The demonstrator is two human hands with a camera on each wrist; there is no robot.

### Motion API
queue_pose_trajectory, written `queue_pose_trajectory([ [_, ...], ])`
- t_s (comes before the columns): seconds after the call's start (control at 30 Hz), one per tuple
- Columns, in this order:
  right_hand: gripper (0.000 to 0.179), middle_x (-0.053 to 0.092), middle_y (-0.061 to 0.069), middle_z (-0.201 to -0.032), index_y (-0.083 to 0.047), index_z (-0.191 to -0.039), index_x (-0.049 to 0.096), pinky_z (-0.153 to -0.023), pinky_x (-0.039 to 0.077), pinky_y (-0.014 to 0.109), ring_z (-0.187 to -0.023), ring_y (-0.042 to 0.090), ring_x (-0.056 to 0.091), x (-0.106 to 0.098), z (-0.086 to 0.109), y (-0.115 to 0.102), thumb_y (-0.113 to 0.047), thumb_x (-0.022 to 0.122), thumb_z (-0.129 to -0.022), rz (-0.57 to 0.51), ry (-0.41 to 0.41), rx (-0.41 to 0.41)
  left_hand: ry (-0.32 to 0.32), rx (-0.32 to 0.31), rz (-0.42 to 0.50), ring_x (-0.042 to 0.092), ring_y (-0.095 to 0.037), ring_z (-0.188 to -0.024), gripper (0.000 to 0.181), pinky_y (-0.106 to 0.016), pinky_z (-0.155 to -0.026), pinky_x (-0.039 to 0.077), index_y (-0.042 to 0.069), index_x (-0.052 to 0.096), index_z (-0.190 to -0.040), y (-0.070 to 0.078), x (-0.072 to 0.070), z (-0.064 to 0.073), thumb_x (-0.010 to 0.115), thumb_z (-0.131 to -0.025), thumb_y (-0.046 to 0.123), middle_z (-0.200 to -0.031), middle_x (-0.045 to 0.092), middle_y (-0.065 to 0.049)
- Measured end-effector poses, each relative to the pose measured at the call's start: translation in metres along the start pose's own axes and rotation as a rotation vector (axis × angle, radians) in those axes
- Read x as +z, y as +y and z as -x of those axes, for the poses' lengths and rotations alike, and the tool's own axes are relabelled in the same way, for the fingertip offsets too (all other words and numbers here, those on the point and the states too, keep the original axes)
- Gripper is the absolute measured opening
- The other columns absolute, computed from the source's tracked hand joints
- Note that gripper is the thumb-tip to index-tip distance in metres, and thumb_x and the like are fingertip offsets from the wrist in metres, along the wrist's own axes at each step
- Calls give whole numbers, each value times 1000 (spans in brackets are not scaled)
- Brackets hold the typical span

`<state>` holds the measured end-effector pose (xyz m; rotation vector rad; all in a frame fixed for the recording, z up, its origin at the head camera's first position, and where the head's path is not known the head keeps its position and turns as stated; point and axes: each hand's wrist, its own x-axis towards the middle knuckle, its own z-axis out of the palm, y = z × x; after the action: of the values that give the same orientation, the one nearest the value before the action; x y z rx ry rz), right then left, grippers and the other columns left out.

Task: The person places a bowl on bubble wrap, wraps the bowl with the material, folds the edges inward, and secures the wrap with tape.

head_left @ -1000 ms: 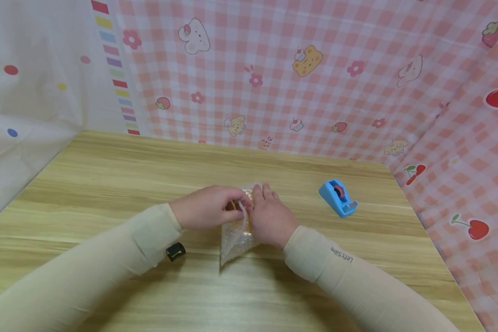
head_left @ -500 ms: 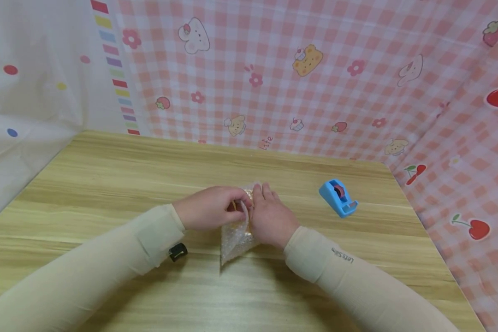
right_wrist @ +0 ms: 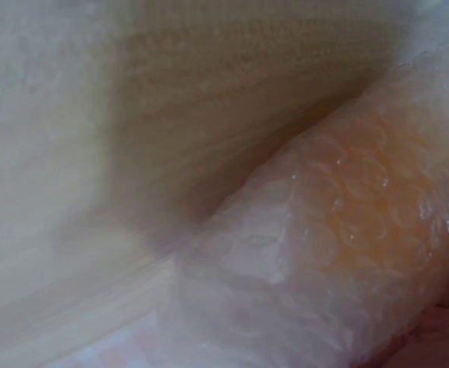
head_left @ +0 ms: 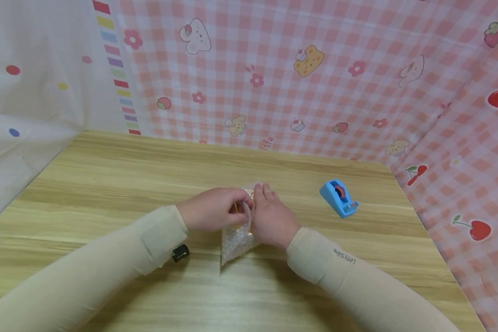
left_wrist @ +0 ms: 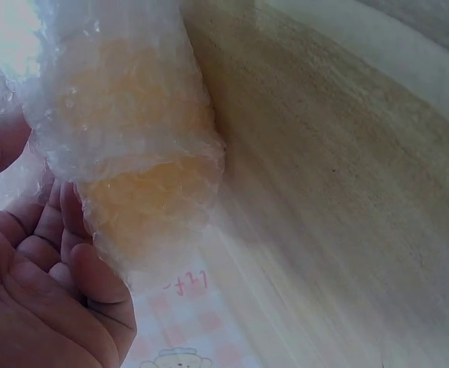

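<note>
A bundle of clear bubble wrap [head_left: 235, 245] lies on the wooden table, wrapped around a yellow-orange thing [left_wrist: 152, 195] whose kind is hidden by the layers. My left hand [head_left: 209, 210] pinches a raised flap of the wrap between thumb and curled fingers. Over the bundle's right side lies my right hand [head_left: 275, 220], its visible fingers straight and pointing away from me; the thumb is hidden. In the right wrist view, the orange colour shows through the bubbles [right_wrist: 370, 207], with part of the palm at the lower right corner.
To the right of the hands stands a blue tape dispenser [head_left: 339, 199] with a reddish roll. A small black piece [head_left: 180, 253] sits at the left cuff. Pink checked cloth [head_left: 249, 69] walls the back and right, and a white dotted sheet [head_left: 33, 101] the left.
My left hand has shifted slightly to the right, bringing the pinched flap closer to the right hand. The right hand has stayed nearly still on the bubble wrap.
</note>
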<state>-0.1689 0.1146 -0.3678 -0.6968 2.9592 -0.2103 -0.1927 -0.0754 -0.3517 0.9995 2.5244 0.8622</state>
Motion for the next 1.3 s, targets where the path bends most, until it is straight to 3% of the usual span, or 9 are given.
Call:
queue_pose_trajectory([
  [0.23,64,28,32,-167,16,-159,25,-130,26,52,-159,45,24,0,-3,5,-29,34,-114,-162,2,49,24,15,-23,65,-8,-94,26,-29,-89,56,11,69,-126,-2,3,-1,68,-101,20,-104,72,5],
  [0.43,60,22,24,-172,7,-164,18,-131,24,46,-160,32,25,-3,-4,12,-22,33,-114,-322,-28,118,55,15,-83,65,-11,-95,28,-32,-92,57,8,68,-126,-1,6,-1,68,-101,21,-104,72,2],
  [0.7,59,25,16,-173,-1,-167,18,-129,30,47,-157,31,34,-4,-3,18,-21,34,-114,-382,-52,156,84,10,-130,65,-13,-96,28,-35,-93,57,7,69,-124,0,10,0,69,-100,21,-106,72,-1],
  [0.87,59,28,18,-172,1,-167,20,-128,33,48,-156,33,37,-5,0,18,-20,35,-114,-386,-45,137,120,-5,-159,58,-11,-80,4,-30,-76,53,16,69,-98,-1,13,-3,67,-100,19,-89,66,5],
  [0.97,59,29,18,-171,1,-167,20,-127,33,48,-155,33,37,-5,2,19,-21,36,-114,-387,-47,134,138,-14,-189,54,-11,-72,15,-28,-69,49,20,63,-86,-1,15,-5,67,-101,21,-80,61,6],
  [1.3,58,31,18,-170,0,-166,23,-127,34,48,-154,33,39,-3,4,20,-22,34,-114,-378,-29,113,193,-60,-242,56,-11,-70,18,-29,-68,50,20,64,-82,-1,19,-9,68,-99,21,-77,63,6],
])
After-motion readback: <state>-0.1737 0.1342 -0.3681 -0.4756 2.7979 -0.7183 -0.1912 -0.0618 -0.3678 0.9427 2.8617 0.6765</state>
